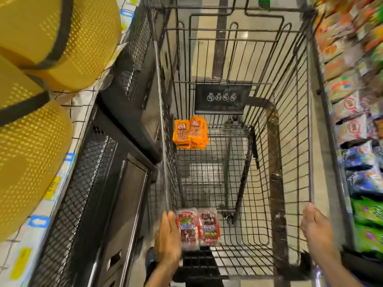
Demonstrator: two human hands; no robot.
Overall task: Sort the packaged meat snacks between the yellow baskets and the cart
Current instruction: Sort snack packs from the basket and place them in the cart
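- I look down into the black wire cart (290, 141), which stands in a shop aisle.
- My left hand (169, 235) is at the near left corner of the cart. It lies flat against the left side of two clear packets of dark meat snacks (198, 227). The fingers are straight and close together; I cannot tell if they really grip the packets or only touch them.
- These two packets lie side by side on the cart floor, near me.
- A stack of orange meat snack packets (190, 132) lies farther away, against the left wall of the cart, just below the black safety plate (221, 98).
- My right hand (316, 226) is on the near right rim of the cart. The fingers are curled over the wire.
- Two yellow baskets (31, 141) are on the left, on a white wire shelf (68, 104), well apart from the cart.
- On the right there are shelves with colourful snack bags (352, 121), blurred.
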